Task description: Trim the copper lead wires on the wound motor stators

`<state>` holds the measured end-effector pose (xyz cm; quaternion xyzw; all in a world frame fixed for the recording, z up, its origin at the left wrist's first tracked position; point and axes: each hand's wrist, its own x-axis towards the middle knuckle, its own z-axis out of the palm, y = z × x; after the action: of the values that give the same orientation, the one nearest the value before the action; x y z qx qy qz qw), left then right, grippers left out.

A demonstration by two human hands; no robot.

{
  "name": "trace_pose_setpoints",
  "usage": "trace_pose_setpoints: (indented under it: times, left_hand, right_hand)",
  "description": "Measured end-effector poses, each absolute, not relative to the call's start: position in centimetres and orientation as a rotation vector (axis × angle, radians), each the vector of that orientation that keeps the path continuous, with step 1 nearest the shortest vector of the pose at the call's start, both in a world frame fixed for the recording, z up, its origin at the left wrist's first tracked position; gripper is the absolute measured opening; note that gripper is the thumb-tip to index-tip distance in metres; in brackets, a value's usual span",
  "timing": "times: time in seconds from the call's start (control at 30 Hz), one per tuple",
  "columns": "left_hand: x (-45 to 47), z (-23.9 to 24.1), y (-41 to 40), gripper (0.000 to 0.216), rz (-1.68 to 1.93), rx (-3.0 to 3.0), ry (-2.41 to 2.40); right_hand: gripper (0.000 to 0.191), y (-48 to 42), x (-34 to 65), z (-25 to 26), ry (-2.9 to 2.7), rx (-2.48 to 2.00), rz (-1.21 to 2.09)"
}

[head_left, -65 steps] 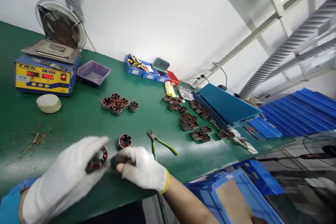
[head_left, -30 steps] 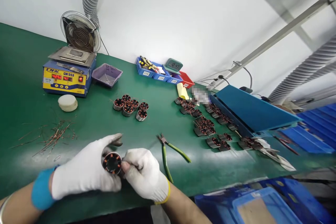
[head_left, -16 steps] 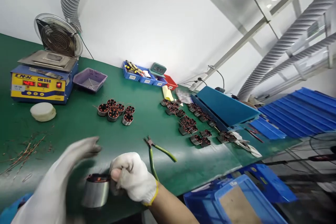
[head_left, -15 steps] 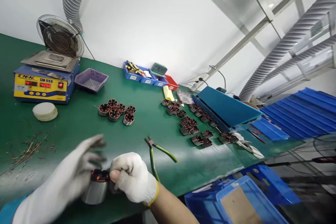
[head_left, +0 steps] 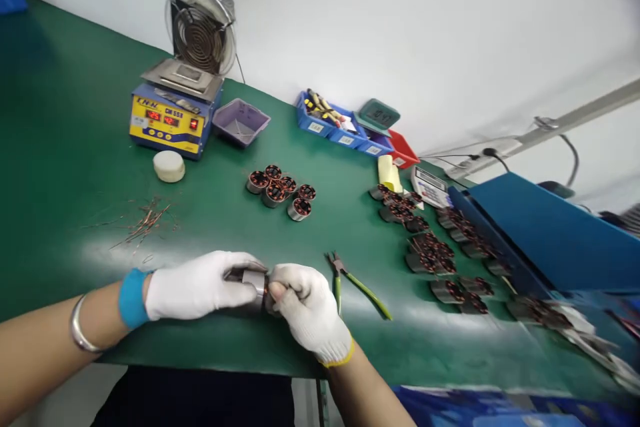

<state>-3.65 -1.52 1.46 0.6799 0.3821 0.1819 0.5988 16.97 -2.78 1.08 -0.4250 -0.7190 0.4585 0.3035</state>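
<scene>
Both my hands wear white gloves and meet near the front edge of the green bench. My left hand is wrapped round a small silver motor stator lying on its side. My right hand is closed against the stator's right end, its fingertips pinched there; what they pinch is too small to see. Green-handled pliers lie just right of my right hand.
A cluster of wound stators sits mid-bench, and several more lie to the right beside a blue cover. A yellow-and-blue solder pot, a purple tray, a white disc, wire scraps and blue bins stand behind.
My left hand has gone from loosely open over the upright stator to wrapped round it, and the stator now lies sideways. The view has swung left and down.
</scene>
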Motion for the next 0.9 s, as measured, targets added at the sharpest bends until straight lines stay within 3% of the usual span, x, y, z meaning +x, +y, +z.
trace_pose_setpoints:
  times: [0.17, 0.27, 0.43, 0.57, 0.7, 0.8, 0.87, 0.9]
  left_hand:
    - [-3.1, 1.2, -2.1, 0.043, 0.639, 2.395, 1.215]
    - [-3.4, 1.4, -2.2, 0.032, 0.558, 2.407, 1.243]
    - [-3.2, 0.3, -1.8, 0.016, 0.672, 2.426, 1.154]
    - [-3.1, -0.8, -1.3, 0.014, 0.615, 2.539, 1.145]
    - [-4.7, -0.2, -0.2, 0.029, 0.517, 2.237, 0.96]
    - [-5.8, 1.0, 0.3, 0.035, 0.804, 1.881, 0.925]
    - [-5.4, 1.6, -0.1, 0.042, 0.944, 1.735, 1.113]
    - [-4.8, 1.8, -0.5, 0.055, 0.92, 1.713, 1.228]
  right_hand:
    - [0.03, -2.7, 17.0, 1.5, -2.222, -1.145, 0.863]
    - [0.031, -2.7, 17.0, 1.6, -2.368, -1.172, 0.522]
    - [0.03, -3.0, 17.4, 0.9, -2.477, -1.188, 0.228]
    - [0.028, -4.2, 17.2, -0.3, -2.63, -1.248, -0.046]
    - [0.024, -5.7, 18.0, 0.3, -2.684, -1.239, 0.303]
    - [0.022, -5.6, 19.4, 1.9, -2.42, -1.292, 0.7]
    - [0.022, -4.5, 20.0, 2.8, -2.157, -1.501, 0.714]
    - [0.022, -3.8, 20.1, 3.0, -2.057, -1.615, 0.682]
